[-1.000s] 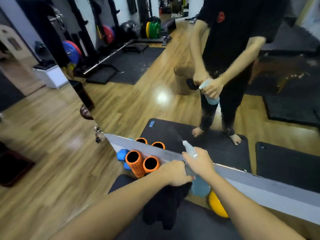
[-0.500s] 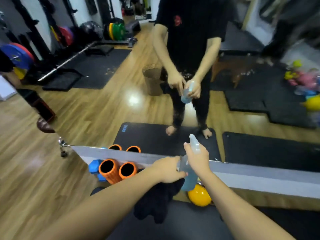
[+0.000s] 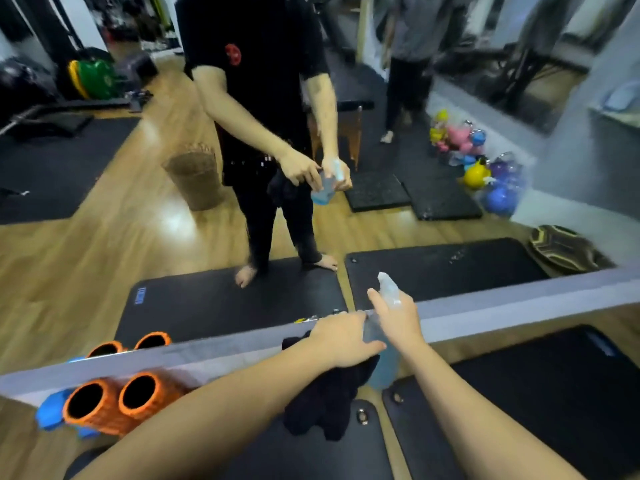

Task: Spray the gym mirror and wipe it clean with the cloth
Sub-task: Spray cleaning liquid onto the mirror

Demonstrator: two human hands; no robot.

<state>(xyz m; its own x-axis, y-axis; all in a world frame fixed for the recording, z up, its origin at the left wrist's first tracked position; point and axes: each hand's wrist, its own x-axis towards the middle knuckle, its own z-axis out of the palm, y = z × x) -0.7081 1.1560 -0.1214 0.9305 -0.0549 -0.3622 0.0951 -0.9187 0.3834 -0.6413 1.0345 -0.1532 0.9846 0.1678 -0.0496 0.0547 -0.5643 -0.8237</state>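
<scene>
While our right hand [image 3: 398, 323] wraps its fingers round the neck of the spray bottle [image 3: 384, 355], index finger stretched forward beside the nozzle, our left hand [image 3: 341, 339] bunches the dark cloth [image 3: 325, 400] under curled fingers and lets its fingertips touch the bottle's body. The bottle stands nearly upright, blue liquid in its lower half, nozzle aimed at the mirror [image 3: 138, 209] just ahead. As we judge it, spraying has not properly begun, though a few specks on the glass may be droplets or old dirt; we cannot tell which.

To do this step well, we should free the left hand from the bottle so the cloth hangs clear of the mist, raise the nozzle toward the upper glass, and pull the trigger in short bursts while sweeping across. Then we wipe from the top down in overlapping strokes before runs reach the grey ledge [image 3: 519, 299] along the mirror's base.

The mirror fills the far side, tall and wide, so we work it in sections. On the near left lie two orange foam rollers [image 3: 110, 403] with something blue beside them, pressed against the ledge. Black mats [image 3: 536, 393] cover the wooden floor [image 3: 27, 445] under us. Reflected in the glass we see a woven basket [image 3: 195, 178], weight plates [image 3: 90, 79] at the far left, coloured kettlebells [image 3: 485, 171] at the right, and a second person [image 3: 408, 64] standing further back.
</scene>
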